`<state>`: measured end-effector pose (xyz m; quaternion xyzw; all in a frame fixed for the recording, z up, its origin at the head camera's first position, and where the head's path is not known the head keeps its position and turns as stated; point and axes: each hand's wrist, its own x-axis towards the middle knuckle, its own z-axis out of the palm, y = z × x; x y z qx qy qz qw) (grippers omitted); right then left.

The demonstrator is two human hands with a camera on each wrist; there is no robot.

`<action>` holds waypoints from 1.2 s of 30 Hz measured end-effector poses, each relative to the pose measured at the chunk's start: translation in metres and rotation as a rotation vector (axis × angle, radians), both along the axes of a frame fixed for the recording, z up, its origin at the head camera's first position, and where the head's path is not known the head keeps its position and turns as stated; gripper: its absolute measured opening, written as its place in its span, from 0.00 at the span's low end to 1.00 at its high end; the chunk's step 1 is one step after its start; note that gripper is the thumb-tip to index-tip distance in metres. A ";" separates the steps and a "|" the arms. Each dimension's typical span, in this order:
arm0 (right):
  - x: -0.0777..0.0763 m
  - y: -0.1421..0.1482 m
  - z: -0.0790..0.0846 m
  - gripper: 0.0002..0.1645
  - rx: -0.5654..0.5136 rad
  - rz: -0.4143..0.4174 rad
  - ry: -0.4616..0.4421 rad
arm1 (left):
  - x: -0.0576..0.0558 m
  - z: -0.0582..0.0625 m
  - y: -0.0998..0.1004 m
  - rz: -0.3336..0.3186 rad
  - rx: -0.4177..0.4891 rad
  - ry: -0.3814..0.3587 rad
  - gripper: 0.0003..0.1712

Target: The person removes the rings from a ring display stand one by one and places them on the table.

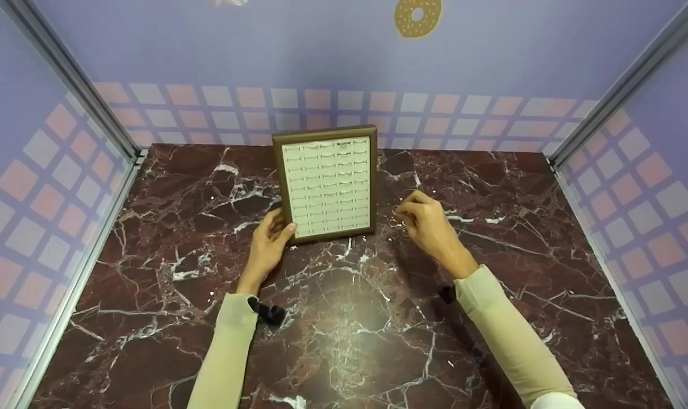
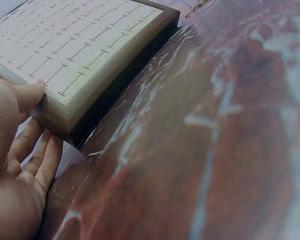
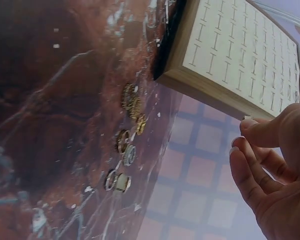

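A ring display board with a brown frame [image 1: 324, 134] and a pale face with rows of short slits stands tilted on the marble table. My left hand [image 1: 269, 244] grips its lower left corner. The left thumb [image 2: 32, 95] lies on the front face, and the fingers [image 2: 47, 157] are behind and under the frame. To the right of the board, my right hand [image 1: 429, 221] pinches a small ring [image 3: 247, 118] between thumb and fingertips. Below that hand are several loose gold and silver rings [image 3: 123, 141] on the table. A small glint [image 1: 344, 145] shows in the board's top row.
Dark red marble with white veins covers the table [image 1: 344, 318]. A purple back wall [image 1: 236, 51] with pink and white squares rises close behind the board. Side walls [image 1: 656, 170] close off left and right. Black straps [image 1: 267, 311] sit on the wrists.
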<state>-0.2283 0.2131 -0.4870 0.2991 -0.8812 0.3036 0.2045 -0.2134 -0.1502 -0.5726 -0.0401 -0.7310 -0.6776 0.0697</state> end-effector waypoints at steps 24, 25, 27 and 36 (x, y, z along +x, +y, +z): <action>0.011 0.028 -0.034 0.09 0.038 -0.014 -0.015 | 0.000 -0.002 0.000 -0.004 0.007 -0.016 0.29; 0.011 0.029 -0.035 0.10 0.044 -0.016 -0.017 | 0.001 -0.001 0.000 -0.005 0.008 -0.017 0.29; 0.012 0.031 -0.037 0.10 0.054 -0.017 -0.031 | 0.001 -0.001 0.000 -0.009 0.005 -0.019 0.29; 0.013 0.034 -0.041 0.13 0.091 0.015 -0.090 | 0.000 0.000 -0.001 -0.007 -0.006 -0.021 0.29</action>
